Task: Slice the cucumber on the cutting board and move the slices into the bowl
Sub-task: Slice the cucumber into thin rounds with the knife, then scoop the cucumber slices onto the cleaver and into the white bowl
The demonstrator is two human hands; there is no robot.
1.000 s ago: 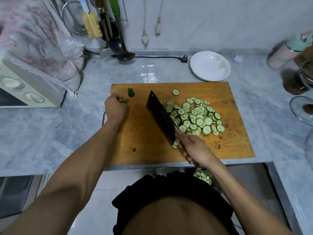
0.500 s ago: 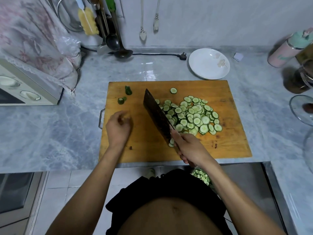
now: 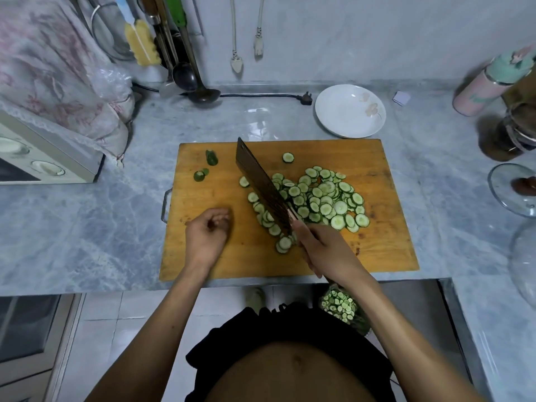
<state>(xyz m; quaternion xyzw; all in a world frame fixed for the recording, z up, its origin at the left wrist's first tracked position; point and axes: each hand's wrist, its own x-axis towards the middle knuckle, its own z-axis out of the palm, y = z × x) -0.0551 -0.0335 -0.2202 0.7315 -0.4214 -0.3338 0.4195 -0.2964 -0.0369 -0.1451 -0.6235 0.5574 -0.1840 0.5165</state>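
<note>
At about nine o'clock we see a cream appliance under a flowered cloth, standing on the grey marble counter. Toward eleven o'clock, utensils hang against the wall. The wooden cutting board fills the middle of the counter. Near its ten o'clock corner lie two dark green cucumber end pieces, apart from everything else. Our left hand rests over the board's left part, fingers loosely curled and gripping nothing. Just right of it, our right hand has its fingers wrapped around the handle of the cleaver, whose dark blade runs toward eleven o'clock along the left edge of the cucumber slices. The slices lie heaped on the board's centre and right part, with a few stray ones on the blade's left side and one alone toward twelve o'clock. The white bowl sits on the counter just beyond the board's far right corner, at one o'clock, holding no slices. Below the counter edge, at five o'clock, more slices show beside our right forearm; what holds them we cannot tell. At three o'clock lies a glass lid, with a pink bottle at two o'clock.
</note>
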